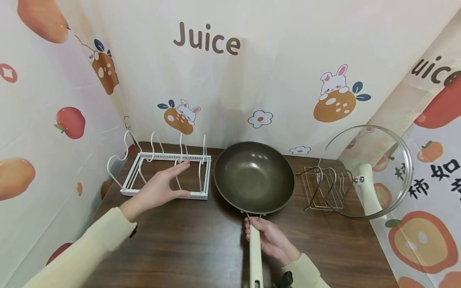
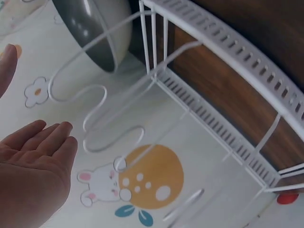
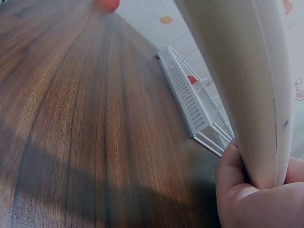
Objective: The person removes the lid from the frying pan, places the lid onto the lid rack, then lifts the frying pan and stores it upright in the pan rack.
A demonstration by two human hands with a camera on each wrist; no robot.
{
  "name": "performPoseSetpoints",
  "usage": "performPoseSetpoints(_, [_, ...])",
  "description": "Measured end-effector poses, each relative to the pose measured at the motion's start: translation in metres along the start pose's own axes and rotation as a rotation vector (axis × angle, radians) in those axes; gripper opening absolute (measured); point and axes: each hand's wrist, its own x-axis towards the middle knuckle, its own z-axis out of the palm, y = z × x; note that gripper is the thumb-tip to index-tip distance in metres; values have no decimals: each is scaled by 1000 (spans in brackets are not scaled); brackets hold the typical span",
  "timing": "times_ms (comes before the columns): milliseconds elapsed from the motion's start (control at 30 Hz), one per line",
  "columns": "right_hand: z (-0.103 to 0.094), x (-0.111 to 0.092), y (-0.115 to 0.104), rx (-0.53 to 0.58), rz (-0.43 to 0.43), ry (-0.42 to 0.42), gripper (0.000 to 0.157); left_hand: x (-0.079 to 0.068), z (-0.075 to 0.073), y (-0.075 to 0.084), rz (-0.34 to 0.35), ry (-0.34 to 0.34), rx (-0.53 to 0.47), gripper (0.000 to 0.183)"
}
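Note:
A dark wok with a cream handle (image 1: 255, 252) stands mid-table, its bowl (image 1: 253, 178) toward the back wall. My right hand (image 1: 271, 240) grips that handle close to the bowl; in the right wrist view the fingers wrap the handle (image 3: 251, 95) from below. To the left lies a white wire rack (image 1: 165, 196) with several upright looped dividers. Over the rack's right part hovers my left hand (image 1: 158, 190), thumb and fingers spread apart with nothing between them. The left wrist view shows the left hand (image 2: 38, 166) beside the rack's wire loops (image 2: 95, 95).
At the right, a glass lid with a cream handle (image 1: 369, 192) leans upright in a small metal wire rack (image 1: 324, 208). Fruit-printed cloth (image 1: 230, 80) hangs behind and along both sides of the brown wooden table (image 1: 180, 240).

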Motion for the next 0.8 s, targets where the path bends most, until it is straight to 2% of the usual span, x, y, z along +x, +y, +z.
performPoseSetpoints(233, [-2,0,0,2,4,15,24,-11,20,7,-16,-1,-54,86])
performPoseSetpoints(633, [-3,1,0,5,13,11,22,-33,64,21,-94,-71,-181,80])
performPoseSetpoints(733, [-4,1,0,13,15,1,23,-36,76,22,-147,-102,-228,78])
performPoseSetpoints(800, [-4,0,-1,18,18,-6,24,-39,85,24,-191,-148,-305,78])
